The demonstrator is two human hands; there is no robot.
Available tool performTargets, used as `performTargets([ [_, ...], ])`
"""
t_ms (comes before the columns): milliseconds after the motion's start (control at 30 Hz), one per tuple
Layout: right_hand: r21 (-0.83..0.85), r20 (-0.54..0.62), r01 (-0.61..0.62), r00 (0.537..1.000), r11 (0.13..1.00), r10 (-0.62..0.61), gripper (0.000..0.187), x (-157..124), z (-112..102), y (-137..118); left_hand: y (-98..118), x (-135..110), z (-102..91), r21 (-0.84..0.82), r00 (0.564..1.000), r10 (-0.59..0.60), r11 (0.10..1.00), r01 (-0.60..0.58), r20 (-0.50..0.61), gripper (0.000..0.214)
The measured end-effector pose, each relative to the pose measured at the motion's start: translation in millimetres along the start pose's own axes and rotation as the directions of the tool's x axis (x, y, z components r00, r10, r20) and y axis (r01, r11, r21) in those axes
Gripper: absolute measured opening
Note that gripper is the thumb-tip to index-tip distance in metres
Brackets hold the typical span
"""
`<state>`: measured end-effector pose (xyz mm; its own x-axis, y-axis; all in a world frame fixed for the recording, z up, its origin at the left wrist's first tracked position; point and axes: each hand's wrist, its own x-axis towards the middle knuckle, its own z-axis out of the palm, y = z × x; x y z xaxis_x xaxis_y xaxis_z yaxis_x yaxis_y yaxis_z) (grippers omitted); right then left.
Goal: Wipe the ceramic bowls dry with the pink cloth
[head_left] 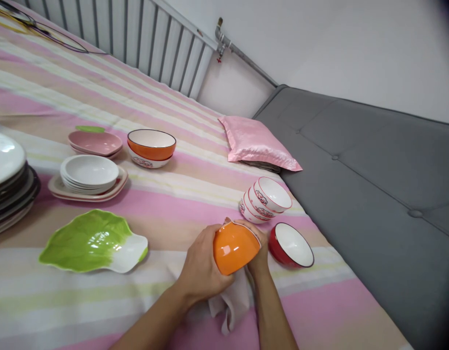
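Note:
Tilted between both hands is an orange bowl (236,247), its outside facing me. My left hand (202,265) wraps round the bowl's left side, thumb underneath. Behind the bowl's right edge, my right hand (260,250) is closed, its fingers mostly hidden by the bowl. A pale pinkish cloth (232,304) hangs below the bowl between my wrists; the right hand seems to press it to the bowl's far side. Just right of my right hand sits a red bowl (294,245) with a white inside. Beyond it stands a tilted stack of white patterned bowls (266,199).
On the striped bed sheet lie a green leaf-shaped dish (89,240), small white dishes (91,170), pink dishes (95,142), stacked bowls (151,146) and a plate stack (12,189). A pink pillow (259,141) rests against the grey headboard (355,170). Cables (45,31) lie far left.

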<state>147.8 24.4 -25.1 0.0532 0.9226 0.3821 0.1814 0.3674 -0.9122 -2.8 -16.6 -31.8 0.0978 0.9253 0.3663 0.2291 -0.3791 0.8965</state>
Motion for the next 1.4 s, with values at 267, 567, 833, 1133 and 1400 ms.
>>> performTargets([
  [267,0.028,0.067,-0.097,0.993,0.995,0.095,0.016,1,3,11,1,-1,-1.0,0.0,1.0,-0.005,1.0,0.005,-0.005,0.063],
  [567,-0.227,0.06,0.205,0.979,0.952,-0.197,0.025,-3,-8,-13,2,-3,0.8,0.051,0.993,0.112,0.993,-0.111,-0.026,0.074],
  [833,-0.635,0.325,0.623,0.751,0.456,-0.574,0.035,-10,-4,-37,-3,-2,4.2,0.128,0.991,0.124,0.985,-0.116,-0.057,0.076],
  [1133,-0.609,0.381,0.645,0.748,0.462,-0.543,0.031,-10,4,-42,5,1,-2.6,0.005,0.997,0.065,0.998,-0.065,-0.034,0.059],
  [1400,-0.56,0.314,0.596,0.795,0.576,-0.518,0.028,-7,0,-35,-3,0,1.2,0.037,0.998,0.057,0.998,-0.056,-0.034,0.068],
])
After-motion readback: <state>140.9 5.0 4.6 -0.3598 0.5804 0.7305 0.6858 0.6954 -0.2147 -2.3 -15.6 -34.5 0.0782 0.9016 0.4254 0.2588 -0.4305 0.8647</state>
